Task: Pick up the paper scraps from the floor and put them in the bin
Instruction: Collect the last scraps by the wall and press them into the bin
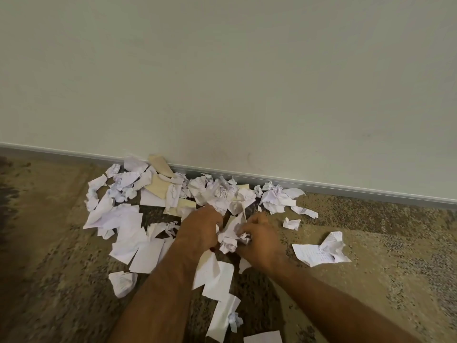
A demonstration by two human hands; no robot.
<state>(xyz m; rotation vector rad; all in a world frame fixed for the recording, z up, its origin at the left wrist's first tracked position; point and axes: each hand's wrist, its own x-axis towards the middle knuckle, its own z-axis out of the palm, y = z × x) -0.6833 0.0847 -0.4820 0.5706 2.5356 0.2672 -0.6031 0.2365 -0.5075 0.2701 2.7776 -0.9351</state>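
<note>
**2 hands gather paper by the wall**

Flat torn sheets [223,315] lie nearest on the patterned carpet [371,280]. Just beyond, the left hand [201,230] and right hand [261,241] sit close together, fingers curled around a crumpled paper wad [231,240]. Farther off, paper scraps [173,191] pile against the grey skirting board [346,188] and pale wall [222,70].

A plain off-white wall [222,70] fills the upper frame. A grey skirting board [346,191] runs along its foot. Below lies mottled tan-brown carpet [371,243], darker at far left.
</note>
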